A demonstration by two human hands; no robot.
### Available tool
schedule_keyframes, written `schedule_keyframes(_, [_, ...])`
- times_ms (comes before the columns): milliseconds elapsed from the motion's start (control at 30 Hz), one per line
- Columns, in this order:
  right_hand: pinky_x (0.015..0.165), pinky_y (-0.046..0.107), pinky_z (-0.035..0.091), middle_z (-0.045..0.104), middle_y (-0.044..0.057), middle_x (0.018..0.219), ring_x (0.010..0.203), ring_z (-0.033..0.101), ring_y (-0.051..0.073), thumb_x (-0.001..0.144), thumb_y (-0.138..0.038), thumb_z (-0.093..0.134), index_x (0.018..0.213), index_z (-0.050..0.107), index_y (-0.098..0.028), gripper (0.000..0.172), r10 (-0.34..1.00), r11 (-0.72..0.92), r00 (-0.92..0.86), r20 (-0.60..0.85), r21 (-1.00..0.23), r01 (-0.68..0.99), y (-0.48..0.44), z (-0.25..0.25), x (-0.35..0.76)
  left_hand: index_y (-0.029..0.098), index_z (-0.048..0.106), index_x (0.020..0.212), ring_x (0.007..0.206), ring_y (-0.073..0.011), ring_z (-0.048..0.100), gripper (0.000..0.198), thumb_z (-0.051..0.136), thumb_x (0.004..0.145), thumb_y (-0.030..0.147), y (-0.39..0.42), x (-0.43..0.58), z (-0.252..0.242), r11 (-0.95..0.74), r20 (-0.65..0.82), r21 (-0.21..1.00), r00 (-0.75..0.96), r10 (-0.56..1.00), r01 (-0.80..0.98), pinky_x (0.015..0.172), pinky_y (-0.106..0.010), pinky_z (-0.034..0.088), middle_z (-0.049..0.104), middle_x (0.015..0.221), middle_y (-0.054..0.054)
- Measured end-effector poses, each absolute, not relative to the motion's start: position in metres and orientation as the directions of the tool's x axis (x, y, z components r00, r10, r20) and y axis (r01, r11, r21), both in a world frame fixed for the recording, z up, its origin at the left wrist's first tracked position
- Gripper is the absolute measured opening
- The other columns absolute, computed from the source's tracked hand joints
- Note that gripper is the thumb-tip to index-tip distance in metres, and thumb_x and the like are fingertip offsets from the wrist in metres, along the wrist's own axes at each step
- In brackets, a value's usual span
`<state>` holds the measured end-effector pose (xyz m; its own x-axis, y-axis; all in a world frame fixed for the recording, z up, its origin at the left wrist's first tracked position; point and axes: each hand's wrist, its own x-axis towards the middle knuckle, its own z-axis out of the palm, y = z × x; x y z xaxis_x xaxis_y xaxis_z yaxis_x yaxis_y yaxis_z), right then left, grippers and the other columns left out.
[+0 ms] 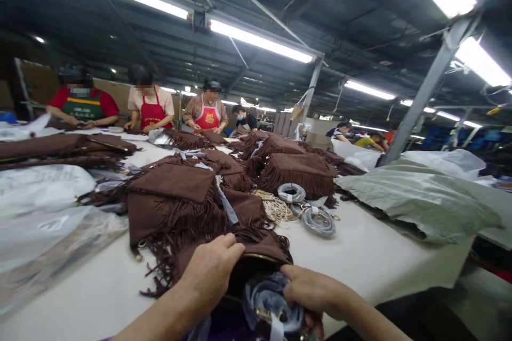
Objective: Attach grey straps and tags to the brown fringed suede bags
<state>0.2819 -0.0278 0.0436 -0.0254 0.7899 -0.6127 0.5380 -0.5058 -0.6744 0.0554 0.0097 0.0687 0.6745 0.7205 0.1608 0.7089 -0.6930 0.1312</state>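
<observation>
At the bottom of the view my left hand [210,273] grips the rim of an open brown fringed suede bag [262,251] at the near table edge. My right hand [310,293] is closed on a coiled, plastic-wrapped strap [267,298] at the bag's mouth. The fingers of both hands are curled. Just beyond lies a stack of matching brown fringed bags [176,197] on the white table [360,256].
More wrapped straps [318,219] and a pile of cream cord [276,208] lie mid-table. Clear plastic bags [44,213] cover the left side, grey-white sheeting [416,200] the right. Several people in aprons [151,107] work at the far end. A steel post [428,88] rises at right.
</observation>
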Motion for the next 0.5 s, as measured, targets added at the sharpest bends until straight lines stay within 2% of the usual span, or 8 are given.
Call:
schedule_keyframes(100, [0.028, 0.013, 0.023, 0.043, -0.007, 0.027, 0.02, 0.031, 0.006, 0.053, -0.008, 0.048, 0.062, 0.048, -0.02, 0.015, 0.83, -0.519, 0.029, -0.556, -0.754, 0.401, -0.025, 0.037, 0.271, 0.018, 0.062, 0.102, 0.094, -0.0231, 0.06, 0.019, 0.05, 0.092, 0.007, 0.0, 0.066, 0.075, -0.737, 0.188, 0.085, 0.715, 0.673, 0.671, 0.082, -0.034, 0.053, 0.063, 0.102, -0.005])
schedule_keyframes(167, [0.032, 0.016, 0.033, 0.047, -0.006, 0.034, 0.026, 0.037, 0.008, 0.06, -0.015, 0.051, 0.065, 0.051, -0.02, 0.007, 0.863, -0.488, 0.006, -0.504, -0.832, 0.266, -0.022, 0.036, 0.261, 0.016, 0.062, 0.104, 0.095, -0.025, 0.059, 0.015, 0.055, 0.092, 0.011, -0.006, 0.073, 0.078, -0.784, 0.191, 0.047, 0.764, 0.616, 0.62, 0.082, -0.038, 0.053, 0.063, 0.103, -0.007])
schedule_keyframes(233, [0.044, 0.022, 0.047, 0.057, -0.003, 0.05, 0.039, 0.05, 0.01, 0.066, -0.025, 0.052, 0.074, 0.055, -0.02, 0.01, 0.914, -0.401, -0.017, -0.405, -0.911, 0.095, -0.018, 0.037, 0.253, 0.015, 0.061, 0.106, 0.095, -0.0261, 0.058, 0.016, 0.056, 0.092, 0.012, -0.008, 0.076, 0.077, -0.818, 0.19, 0.011, 0.802, 0.566, 0.575, 0.082, -0.04, 0.053, 0.062, 0.104, -0.008])
schedule_keyframes(300, [0.064, 0.028, 0.054, 0.067, 0.001, 0.071, 0.06, 0.061, 0.013, 0.068, -0.032, 0.051, 0.083, 0.059, -0.02, 0.021, 0.964, -0.264, -0.026, -0.263, -0.963, -0.054, -0.015, 0.036, 0.246, 0.015, 0.061, 0.105, 0.094, -0.0254, 0.057, 0.015, 0.054, 0.092, 0.012, -0.006, 0.076, 0.072, -0.824, 0.213, 0.007, 0.804, 0.555, 0.567, 0.082, -0.039, 0.053, 0.062, 0.103, -0.008])
schedule_keyframes(400, [0.088, 0.037, 0.049, 0.071, 0.002, 0.089, 0.087, 0.064, 0.02, 0.063, -0.028, 0.054, 0.09, 0.065, -0.02, 0.03, 0.996, -0.083, -0.037, -0.079, -0.988, -0.13, -0.014, 0.031, 0.238, 0.017, 0.063, 0.097, 0.089, -0.022, 0.057, 0.017, 0.049, 0.093, 0.008, 0.005, 0.066, 0.06, -0.811, 0.244, 0.048, 0.781, 0.575, 0.583, 0.079, -0.034, 0.051, 0.062, 0.095, -0.005])
schedule_keyframes(500, [0.101, 0.038, 0.039, 0.073, -0.001, 0.086, 0.097, 0.06, 0.024, 0.056, -0.014, 0.057, 0.083, 0.071, -0.021, 0.031, 0.987, 0.031, -0.157, 0.041, -0.997, -0.066, -0.016, 0.024, 0.231, 0.019, 0.064, 0.093, 0.085, -0.0201, 0.057, 0.022, 0.047, 0.092, 0.006, 0.018, 0.052, 0.048, -0.816, 0.22, 0.068, 0.789, 0.574, 0.575, 0.076, -0.03, 0.048, 0.062, 0.092, -0.004])
